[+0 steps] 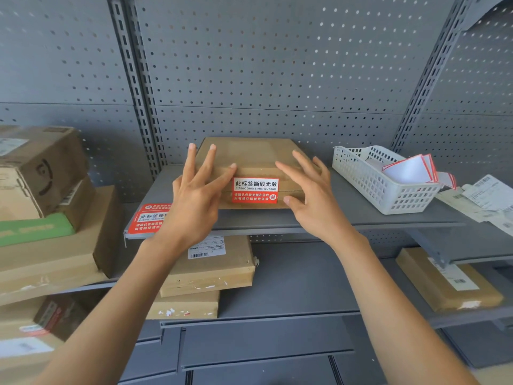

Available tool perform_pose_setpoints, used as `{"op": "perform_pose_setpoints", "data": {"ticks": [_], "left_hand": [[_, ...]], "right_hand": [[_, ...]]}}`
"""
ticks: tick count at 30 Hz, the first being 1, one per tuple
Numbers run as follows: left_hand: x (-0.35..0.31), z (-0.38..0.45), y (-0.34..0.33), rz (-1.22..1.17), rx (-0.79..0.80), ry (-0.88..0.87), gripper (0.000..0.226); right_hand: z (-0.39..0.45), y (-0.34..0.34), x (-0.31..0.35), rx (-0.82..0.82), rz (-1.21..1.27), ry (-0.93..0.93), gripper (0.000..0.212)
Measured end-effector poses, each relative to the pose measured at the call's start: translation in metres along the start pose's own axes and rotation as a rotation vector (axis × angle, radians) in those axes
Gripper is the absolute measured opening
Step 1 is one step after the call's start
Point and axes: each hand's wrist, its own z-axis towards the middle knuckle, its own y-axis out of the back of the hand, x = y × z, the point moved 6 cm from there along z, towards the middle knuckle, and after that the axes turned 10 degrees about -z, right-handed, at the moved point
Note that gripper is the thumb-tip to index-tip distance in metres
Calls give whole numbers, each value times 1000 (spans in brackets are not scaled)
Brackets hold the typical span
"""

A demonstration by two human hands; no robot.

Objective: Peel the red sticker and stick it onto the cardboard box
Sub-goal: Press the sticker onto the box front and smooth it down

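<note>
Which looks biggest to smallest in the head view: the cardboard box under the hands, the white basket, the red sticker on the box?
1. cardboard box
2. white basket, a little smaller
3. red sticker, clearly smallest

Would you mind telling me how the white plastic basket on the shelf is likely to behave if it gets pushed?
The white basket looks light: thin perforated walls, holding only a few sheets of backing paper. It would probably slide easily on the smooth grey shelf rather than tip, since it sits low and wide. The loose sheets might shift.
</note>
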Motion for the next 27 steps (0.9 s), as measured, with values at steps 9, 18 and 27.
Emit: {"op": "perform_pose_setpoints", "data": {"ticks": [9,18,27], "left_hand": [[-1,-15,-8,-38,27,30,55],[0,-19,-8,-121,-5,60,53],[-5,-15,8,-210,-73,153,45]], "right_hand": [[-11,-7,-2,44,46,-30,72],[-16,-8,2,44,25,-8,69],[-18,13,9,-42,-49,62,36]]}}
